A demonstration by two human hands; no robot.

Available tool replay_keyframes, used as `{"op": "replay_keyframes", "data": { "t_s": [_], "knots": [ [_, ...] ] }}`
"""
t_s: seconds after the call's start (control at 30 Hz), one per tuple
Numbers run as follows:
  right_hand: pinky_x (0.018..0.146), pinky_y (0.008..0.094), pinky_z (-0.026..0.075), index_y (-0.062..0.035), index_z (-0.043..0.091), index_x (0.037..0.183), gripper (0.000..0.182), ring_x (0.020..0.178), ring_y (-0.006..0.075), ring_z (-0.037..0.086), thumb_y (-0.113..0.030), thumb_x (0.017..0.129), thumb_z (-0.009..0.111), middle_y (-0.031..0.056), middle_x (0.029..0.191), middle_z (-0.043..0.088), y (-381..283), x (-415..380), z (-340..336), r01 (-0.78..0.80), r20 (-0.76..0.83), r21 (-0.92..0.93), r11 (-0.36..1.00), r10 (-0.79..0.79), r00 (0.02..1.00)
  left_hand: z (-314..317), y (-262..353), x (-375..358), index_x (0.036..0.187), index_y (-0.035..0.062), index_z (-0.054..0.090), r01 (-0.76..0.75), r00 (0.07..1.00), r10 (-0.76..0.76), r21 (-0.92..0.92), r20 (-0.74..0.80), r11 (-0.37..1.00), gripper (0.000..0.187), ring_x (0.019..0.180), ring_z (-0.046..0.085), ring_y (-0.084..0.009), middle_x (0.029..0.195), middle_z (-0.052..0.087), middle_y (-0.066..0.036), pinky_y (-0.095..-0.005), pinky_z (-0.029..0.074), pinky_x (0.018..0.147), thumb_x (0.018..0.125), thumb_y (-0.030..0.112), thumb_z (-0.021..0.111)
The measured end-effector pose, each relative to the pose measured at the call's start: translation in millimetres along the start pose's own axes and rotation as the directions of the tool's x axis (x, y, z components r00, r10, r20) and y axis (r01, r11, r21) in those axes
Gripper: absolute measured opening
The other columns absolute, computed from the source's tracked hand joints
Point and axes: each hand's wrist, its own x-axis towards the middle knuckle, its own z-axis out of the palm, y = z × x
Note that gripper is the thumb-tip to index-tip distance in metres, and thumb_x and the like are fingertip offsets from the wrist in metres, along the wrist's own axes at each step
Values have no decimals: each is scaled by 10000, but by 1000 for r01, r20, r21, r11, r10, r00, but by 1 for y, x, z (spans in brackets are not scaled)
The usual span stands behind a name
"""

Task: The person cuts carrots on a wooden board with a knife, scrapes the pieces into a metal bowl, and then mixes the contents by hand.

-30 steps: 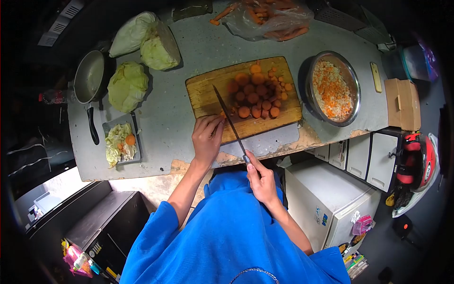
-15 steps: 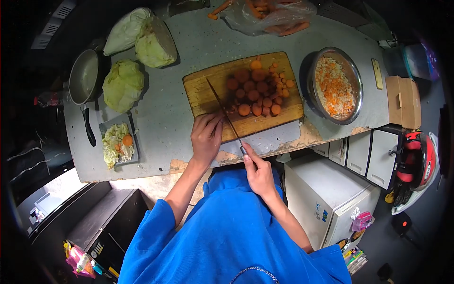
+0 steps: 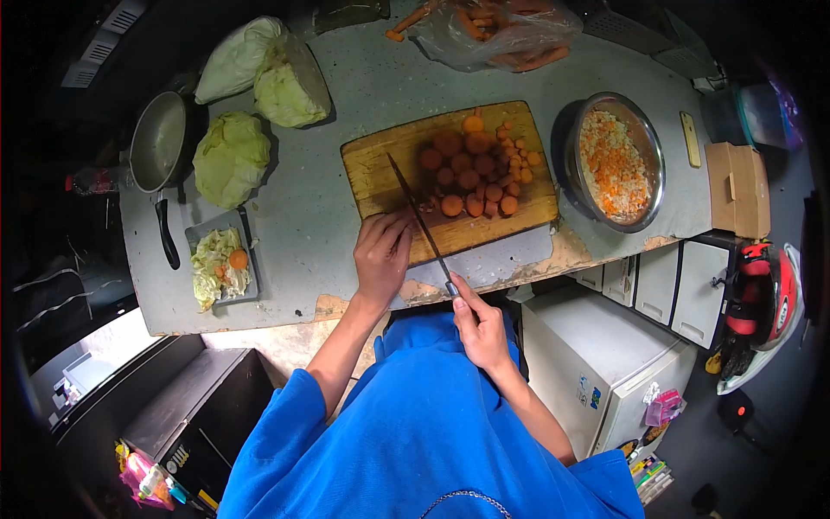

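My right hand (image 3: 482,330) grips the handle of a long kitchen knife (image 3: 421,227). The blade lies diagonally over the wooden cutting board (image 3: 372,177), its tip toward the far left. Left of the blade, at the board's near edge, my left hand (image 3: 383,258) is closed with its fingers bent together. Whatever is under those fingertips is hidden. Just right of the blade are small dark carrot pieces. Many round carrot slices (image 3: 468,179) cover the board's middle and right side, with smaller ones toward the far right.
Right of the board stands a metal bowl (image 3: 660,177) of chopped orange and white bits. Cabbages (image 3: 232,160), a frying pan (image 3: 158,143) and a tray (image 3: 251,290) of cabbage scraps are on the left. A plastic bag (image 3: 445,43) of carrots lies at the back. A white cabinet (image 3: 596,329) stands below the table's front edge.
The whole view has shifted slightly down and right. The knife has slid a little toward my body over the board. Both hands keep nearly the same pose.
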Motion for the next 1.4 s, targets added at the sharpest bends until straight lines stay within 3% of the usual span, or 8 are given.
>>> {"op": "replay_keyframes", "data": {
  "t_s": [0.07,0.17,0.3,0.4,0.87,1.17,1.27,1.4],
  "knots": [
    [671,272,492,-66,594,1459,406,660,72,492,-200,1077,567,149,1024,773,-6,1,-1,-95,1,-25,995,95,995,0,0,0,1019,-28,762,6,1000,-6,-9,6,1000,176,962,686,-320,1043,751,-141,-394,559,836,847,-51,732],
    [679,273,497,-73,603,1452,399,668,70,497,-195,1075,567,166,1053,772,-13,6,-2,-96,13,-209,973,100,995,0,-2,0,1014,-28,761,2,1000,-2,-11,6,1000,174,962,685,-323,1041,749,-143,-396,560,837,844,-52,732],
    [673,276,497,-80,614,1443,391,659,67,492,-189,1070,572,170,999,770,-1,10,7,150,-62,-250,956,-171,983,2,-3,-1,1013,-25,759,9,1000,-9,-10,1,1000,178,963,685,-326,1026,742,-143,-401,561,837,839,-51,731],
    [650,255,470,-75,617,1441,392,653,58,461,-172,1064,583,91,764,679,-5,9,-2,-90,-24,-51,995,89,996,-2,-4,1,1011,-21,761,-2,1000,2,-15,5,1000,179,966,693,-319,1021,744,-142,-395,561,839,836,-49,740],
    [607,243,433,-67,608,1453,395,637,55,436,-158,1069,582,31,695,569,-4,-5,4,-104,-5,4,995,104,995,1,-4,-4,977,-8,770,24,999,-25,-14,-37,1000,162,961,702,-309,1002,756,-134,-383,561,851,820,-48,763],
    [799,275,543,-57,609,1440,388,797,105,651,-150,1065,569,217,1194,737,1,4,8,22,-12,-202,979,-25,1000,0,-3,-3,977,-28,750,27,999,-28,-44,-21,999,156,951,709,-313,984,759,-145,-379,562,850,824,-59,757],
    [707,259,530,-71,610,1449,385,694,93,593,-165,1079,559,117,941,718,0,8,2,62,-44,-154,986,-70,997,0,2,2,1048,-22,732,48,999,-49,-50,-19,998,202,957,701,-328,1010,750,-148,-386,566,847,849,-56,745],
    [503,221,396,-156,490,1563,459,568,58,434,-229,1112,529,3,765,515,-2,5,-24,-357,237,459,814,275,932,-3,3,5,1208,-26,698,96,995,-96,6,27,995,302,952,735,-282,1046,746,-174,-354,576,845,913,11,747]
  ]
}}
